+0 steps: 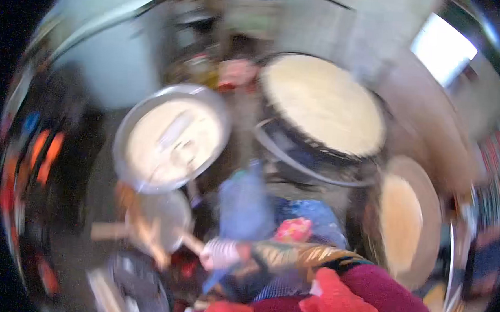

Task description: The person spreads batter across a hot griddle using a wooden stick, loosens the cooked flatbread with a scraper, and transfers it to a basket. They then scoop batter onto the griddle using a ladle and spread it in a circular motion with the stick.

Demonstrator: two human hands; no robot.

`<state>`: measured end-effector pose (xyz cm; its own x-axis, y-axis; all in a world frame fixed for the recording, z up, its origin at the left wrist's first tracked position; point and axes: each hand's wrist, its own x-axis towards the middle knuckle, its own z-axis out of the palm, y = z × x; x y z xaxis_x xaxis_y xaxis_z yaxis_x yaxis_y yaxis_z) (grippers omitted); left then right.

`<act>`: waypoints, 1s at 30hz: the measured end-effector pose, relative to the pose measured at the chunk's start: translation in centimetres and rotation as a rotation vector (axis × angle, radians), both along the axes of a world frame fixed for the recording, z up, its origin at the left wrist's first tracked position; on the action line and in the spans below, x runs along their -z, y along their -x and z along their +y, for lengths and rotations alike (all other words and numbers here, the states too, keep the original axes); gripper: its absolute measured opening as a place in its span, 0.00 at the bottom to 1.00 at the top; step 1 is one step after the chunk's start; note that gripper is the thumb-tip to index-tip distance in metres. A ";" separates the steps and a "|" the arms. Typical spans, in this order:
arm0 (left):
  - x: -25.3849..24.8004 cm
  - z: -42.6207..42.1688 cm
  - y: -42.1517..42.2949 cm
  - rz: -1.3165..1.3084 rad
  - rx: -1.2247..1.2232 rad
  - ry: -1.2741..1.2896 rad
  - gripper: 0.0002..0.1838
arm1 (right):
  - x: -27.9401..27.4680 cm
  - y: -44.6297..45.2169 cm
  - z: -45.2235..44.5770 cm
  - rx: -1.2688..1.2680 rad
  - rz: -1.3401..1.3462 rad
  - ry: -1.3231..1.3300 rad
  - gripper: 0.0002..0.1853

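Observation:
The picture is smeared by motion. A patterned sleeve with a striped cuff runs from the right towards the left, and my right hand (193,244) shows at its end, beside a small round bowl (175,208). Its fingers are too blurred to make out, as is anything in them. An orange-brown blurred shape (149,235) lies across the bowl's lower edge; I cannot tell what it is. My left hand cannot be made out. Above the bowl stands a wide metal basin (125,144) of pale, creamy contents, with a light, long object on their surface.
A large dark-rimmed pan (326,103) of pale contents stands at the upper middle. On the right is a brown round vessel (430,222) with pale contents. Pink (237,73) and yellow items sit behind the basin. A dark round object (136,280) is at lower left.

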<state>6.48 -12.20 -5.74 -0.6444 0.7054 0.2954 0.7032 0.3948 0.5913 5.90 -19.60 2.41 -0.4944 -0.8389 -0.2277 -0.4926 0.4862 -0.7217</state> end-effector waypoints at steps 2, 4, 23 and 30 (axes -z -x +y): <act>-1.2 2.2 -1.8 -0.060 0.204 -0.058 0.17 | -3.0 -1.0 2.2 0.426 -0.592 0.532 0.09; -1.3 3.9 -2.0 -0.109 0.330 -0.059 0.18 | -12.5 -0.2 8.8 0.393 -0.739 0.630 0.17; -8.3 7.4 5.6 0.102 0.145 -0.142 0.30 | -12.0 -18.8 25.7 1.142 -0.514 1.009 0.26; -20.1 8.7 5.3 0.491 0.332 0.218 0.41 | -4.8 -22.1 27.0 1.441 -0.029 0.378 0.28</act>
